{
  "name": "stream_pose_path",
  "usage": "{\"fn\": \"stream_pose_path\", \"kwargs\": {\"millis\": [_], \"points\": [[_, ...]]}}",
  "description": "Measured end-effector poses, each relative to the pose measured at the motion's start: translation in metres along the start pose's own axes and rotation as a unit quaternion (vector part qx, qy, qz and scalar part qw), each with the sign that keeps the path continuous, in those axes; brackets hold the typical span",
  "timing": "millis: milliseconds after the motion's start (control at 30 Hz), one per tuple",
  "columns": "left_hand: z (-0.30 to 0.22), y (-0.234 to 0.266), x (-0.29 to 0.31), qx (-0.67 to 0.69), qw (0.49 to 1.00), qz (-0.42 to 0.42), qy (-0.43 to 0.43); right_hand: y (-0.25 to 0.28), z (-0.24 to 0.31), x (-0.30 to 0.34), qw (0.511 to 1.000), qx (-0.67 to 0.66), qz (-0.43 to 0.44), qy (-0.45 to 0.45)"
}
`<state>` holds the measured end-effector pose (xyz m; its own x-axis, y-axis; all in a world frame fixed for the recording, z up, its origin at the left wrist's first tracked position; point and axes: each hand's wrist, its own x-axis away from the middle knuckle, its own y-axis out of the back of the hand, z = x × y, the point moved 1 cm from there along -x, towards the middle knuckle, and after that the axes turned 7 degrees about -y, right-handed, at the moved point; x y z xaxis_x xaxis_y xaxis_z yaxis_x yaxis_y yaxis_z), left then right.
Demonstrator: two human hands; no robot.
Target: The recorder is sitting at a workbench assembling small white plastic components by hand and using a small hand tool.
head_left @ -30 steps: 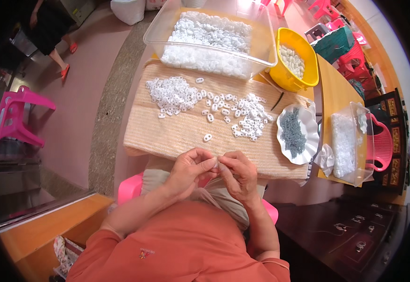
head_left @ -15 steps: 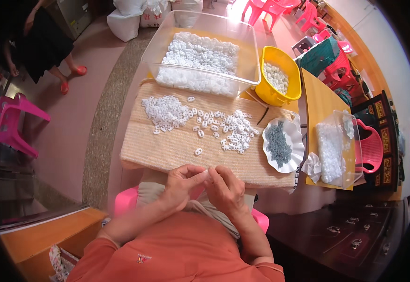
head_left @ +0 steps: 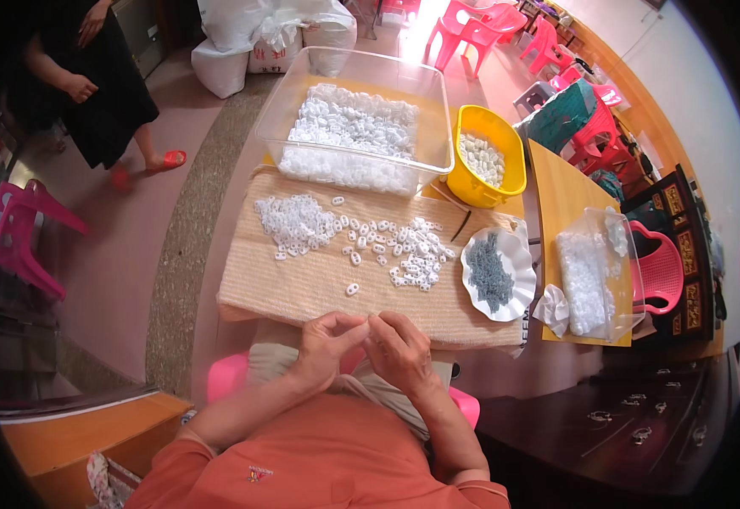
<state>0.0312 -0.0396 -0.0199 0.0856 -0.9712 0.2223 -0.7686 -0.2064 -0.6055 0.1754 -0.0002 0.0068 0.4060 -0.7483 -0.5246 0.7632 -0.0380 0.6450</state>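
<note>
My left hand [head_left: 329, 348] and my right hand [head_left: 401, 349] meet at the near edge of the towel-covered table. Thumbs and fingers of both are pinched together at the tips; whatever small thing they hold is mostly hidden. Just beyond lies a single white oval plastic piece with two dark holes [head_left: 352, 289]. More such pieces spread over the ribbed beige towel [head_left: 276, 284], in a loose pile of white pieces [head_left: 295, 226] at left and another pile [head_left: 419, 259] at right. A white wavy-rimmed dish [head_left: 522, 280] holds many tiny grey-blue parts [head_left: 489, 273].
Behind the piles stand a clear plastic bin [head_left: 349, 161] of white pieces and a yellow tub [head_left: 490, 193] of pale pieces. A dark thin strip [head_left: 461, 226] lies nearby. On a side table sits another clear box [head_left: 624, 293]. At far left, a person in black [head_left: 103, 93] stands near a pink stool [head_left: 26, 229].
My hands stay pinched together, shifting only slightly. The view has tilted a little, so the table things appear lower. The person at far left has stepped to the right.
</note>
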Motion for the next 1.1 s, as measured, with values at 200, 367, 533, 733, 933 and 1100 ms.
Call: {"fn": "stream_pose_path", "kwargs": {"millis": [200, 367, 533, 733, 933, 1100], "points": [[0.002, 0.001, 0.002, -0.003, 1.0, 0.011, -0.011, 0.002, -0.002, 0.006, 1.0, -0.015, 0.023, -0.007], [-0.001, -0.002, 0.001, -0.026, 0.999, 0.022, -0.018, 0.005, 0.0, 0.0, 0.983, -0.135, 0.05, -0.115], [-0.004, -0.004, 0.001, -0.057, 0.998, 0.028, -0.02, 0.008, -0.02, 0.007, 0.939, -0.251, 0.067, -0.225], [0.0, -0.002, 0.004, -0.072, 0.996, 0.043, -0.036, 0.053, -0.079, -0.03, 0.989, -0.023, 0.024, -0.143], [0.004, 0.001, 0.004, -0.108, 0.993, 0.043, -0.016, 0.119, -0.121, -0.159, 0.972, 0.024, -0.136, -0.19], [0.001, 0.002, -0.002, -0.115, 0.992, 0.031, -0.031, 0.098, -0.119, -0.167, 0.957, 0.142, -0.146, -0.206]]}}
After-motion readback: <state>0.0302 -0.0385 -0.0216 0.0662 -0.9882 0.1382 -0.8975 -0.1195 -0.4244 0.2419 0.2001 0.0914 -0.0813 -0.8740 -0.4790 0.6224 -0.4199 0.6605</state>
